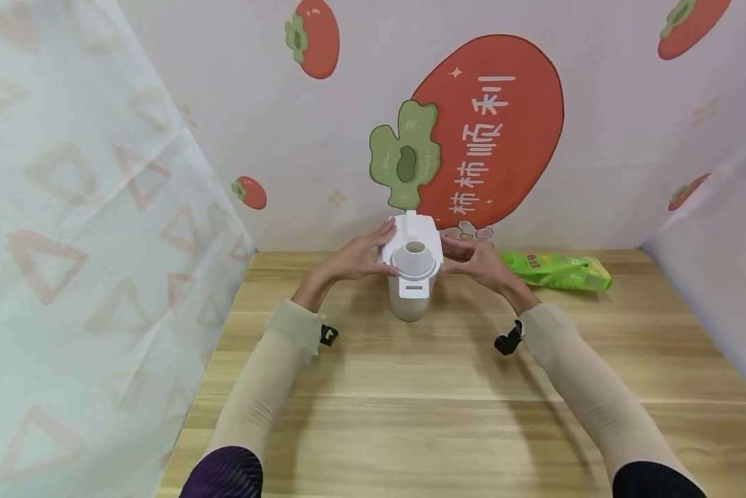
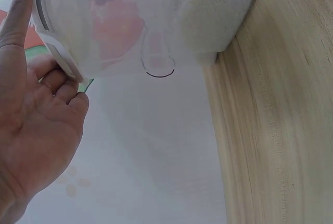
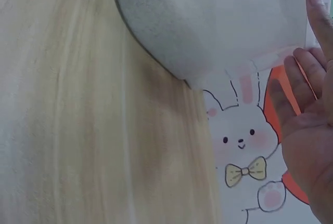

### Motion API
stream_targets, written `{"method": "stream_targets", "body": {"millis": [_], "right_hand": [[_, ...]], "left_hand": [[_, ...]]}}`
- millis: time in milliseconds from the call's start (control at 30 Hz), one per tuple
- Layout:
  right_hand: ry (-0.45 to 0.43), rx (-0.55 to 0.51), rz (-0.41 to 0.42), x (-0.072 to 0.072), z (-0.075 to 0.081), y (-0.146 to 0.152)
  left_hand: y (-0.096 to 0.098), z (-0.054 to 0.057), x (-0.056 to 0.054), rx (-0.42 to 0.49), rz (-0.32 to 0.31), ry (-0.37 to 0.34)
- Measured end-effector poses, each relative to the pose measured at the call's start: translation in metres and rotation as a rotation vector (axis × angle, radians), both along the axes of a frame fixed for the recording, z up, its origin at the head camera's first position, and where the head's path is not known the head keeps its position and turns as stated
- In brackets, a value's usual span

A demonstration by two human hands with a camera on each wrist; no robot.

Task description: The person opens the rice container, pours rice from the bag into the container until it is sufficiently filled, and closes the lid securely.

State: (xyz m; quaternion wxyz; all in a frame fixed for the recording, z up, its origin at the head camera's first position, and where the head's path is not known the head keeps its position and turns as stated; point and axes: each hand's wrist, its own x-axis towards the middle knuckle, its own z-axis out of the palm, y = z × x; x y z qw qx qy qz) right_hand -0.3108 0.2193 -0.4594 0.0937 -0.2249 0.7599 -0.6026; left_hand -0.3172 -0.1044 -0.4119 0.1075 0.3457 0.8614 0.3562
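A translucent grain storage container (image 1: 409,308) stands upright on the table near the back wall. Its white lid (image 1: 401,232) carries a round white cup (image 1: 413,263) with an opening on top. Pale grains (image 2: 216,13) fill its lower part, as the left wrist view shows. My left hand (image 1: 356,260) grips the lid's left edge, thumb toward the front and the other fingers bent beneath the rim. On the opposite edge my right hand (image 1: 481,264) holds the lid between thumb and fingers; in the right wrist view its fingers (image 3: 304,81) are only slightly bent.
A bright green plastic packet (image 1: 556,271) lies right of the container against the back wall. The wooden table (image 1: 373,415) meets a printed back wall (image 1: 323,138) and side walls. Each wrist has a black strap fitting (image 1: 508,340).
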Motion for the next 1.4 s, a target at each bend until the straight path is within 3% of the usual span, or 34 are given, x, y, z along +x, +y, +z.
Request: {"method": "stream_targets", "body": {"millis": [267, 633, 867, 967, 1133, 1400], "right_hand": [[0.010, -0.006, -0.010, 0.002, -0.005, -0.003], [0.002, -0.007, 0.013, 0.006, -0.007, 0.000], [0.144, 0.080, -0.041, 0.013, 0.001, 0.003], [0.189, 0.111, -0.116, 0.020, 0.010, 0.001], [0.230, 0.173, -0.227, 0.040, 0.030, -0.011], [0.337, 0.404, -0.252, 0.067, 0.043, -0.037]], "left_hand": [[-0.001, 0.003, 0.001, 0.009, -0.003, -0.010], [-0.001, -0.002, 0.002, 0.013, 0.002, 0.007], [-0.004, 0.007, -0.003, -0.071, -0.011, 0.013], [-0.007, 0.012, -0.005, -0.048, 0.018, -0.015], [-0.006, 0.011, -0.011, 0.076, 0.115, -0.052], [0.006, 0.000, -0.024, 0.169, 0.199, -0.096]]}}
